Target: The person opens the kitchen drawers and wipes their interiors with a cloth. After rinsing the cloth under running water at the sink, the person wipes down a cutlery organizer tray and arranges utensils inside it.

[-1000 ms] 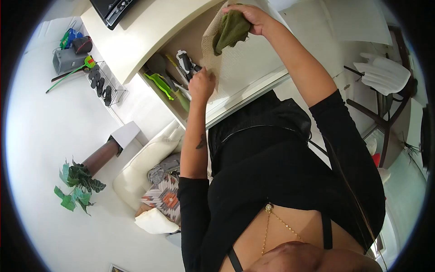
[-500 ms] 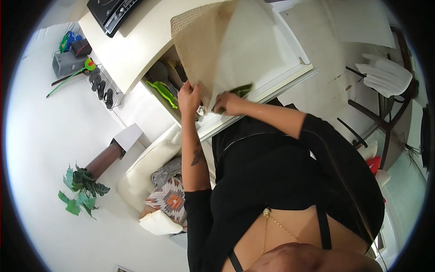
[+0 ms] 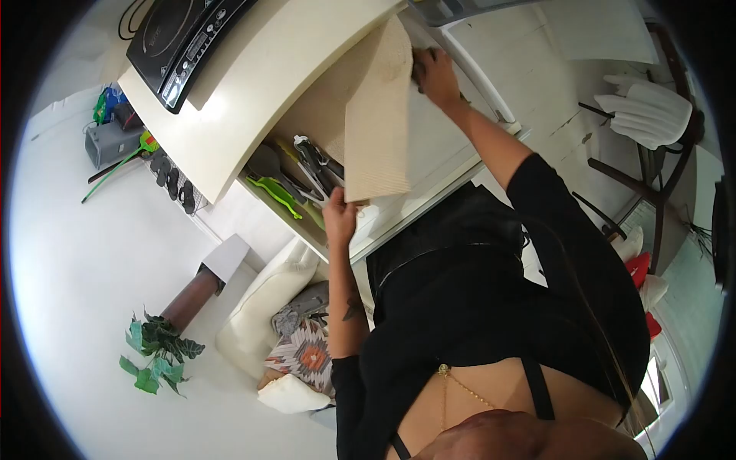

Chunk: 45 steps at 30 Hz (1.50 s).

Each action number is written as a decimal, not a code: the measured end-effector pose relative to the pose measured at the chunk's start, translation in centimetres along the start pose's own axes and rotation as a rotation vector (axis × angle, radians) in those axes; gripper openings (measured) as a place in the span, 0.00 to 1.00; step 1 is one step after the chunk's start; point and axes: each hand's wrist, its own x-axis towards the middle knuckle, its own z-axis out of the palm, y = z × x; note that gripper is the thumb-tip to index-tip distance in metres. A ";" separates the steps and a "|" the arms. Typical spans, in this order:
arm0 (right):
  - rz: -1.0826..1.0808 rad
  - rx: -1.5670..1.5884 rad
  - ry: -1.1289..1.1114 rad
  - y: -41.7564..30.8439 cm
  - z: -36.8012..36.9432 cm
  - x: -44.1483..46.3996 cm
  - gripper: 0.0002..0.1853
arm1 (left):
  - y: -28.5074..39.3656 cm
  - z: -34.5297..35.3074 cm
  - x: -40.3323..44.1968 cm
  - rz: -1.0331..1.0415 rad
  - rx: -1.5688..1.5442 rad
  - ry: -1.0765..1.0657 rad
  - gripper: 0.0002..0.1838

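Left hand [image 3: 340,221], one: closed, pinching the near corner of the mat. Right hand [image 3: 439,78], one: fingers curled at a small dark item by the mat's far end; whether it was gripped could not be told. Mat [image 3: 379,138], one, beige: raised at an angle over the drawer [image 3: 452,146], hiding part of its interior. Drawer, one, pulled out below the worktop [image 3: 230,100]. Green utensil [image 3: 274,195], one; darker utensils [image 3: 313,162], several, overlapping, count unclear. Cooktop [image 3: 184,47], one, black, on the worktop. Potted plant [image 3: 162,349], one.
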 end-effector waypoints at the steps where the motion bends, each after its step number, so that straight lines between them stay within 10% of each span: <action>1: -0.047 -0.040 -0.025 -0.4 0.7 -1.4 0.18 | 0.1 0.7 0.1 0.121 0.246 -0.004 0.07; 6: -0.354 0.058 -0.500 -4.3 1.7 -11.5 0.20 | 5.2 5.9 1.7 0.289 0.578 0.185 0.33; 10: -0.481 0.072 -0.534 -5.2 2.0 -11.2 0.21 | 7.0 7.8 3.3 0.504 0.590 0.194 0.28; 25: -0.199 -0.288 -0.084 0.6 4.7 9.0 0.25 | -5.3 4.3 -4.5 -0.001 -0.450 0.593 0.18; 34: -0.600 -0.015 -0.259 0.6 2.6 2.1 0.26 | -3.1 1.6 -5.3 -0.007 0.176 0.303 0.19; 40: -0.664 -0.397 0.186 5.0 5.7 10.8 0.24 | -4.1 1.1 -5.6 0.073 0.309 0.142 0.33; 45: -0.633 -0.217 -0.070 4.0 6.6 12.7 0.26 | -4.6 0.9 -5.5 0.090 0.341 0.086 0.32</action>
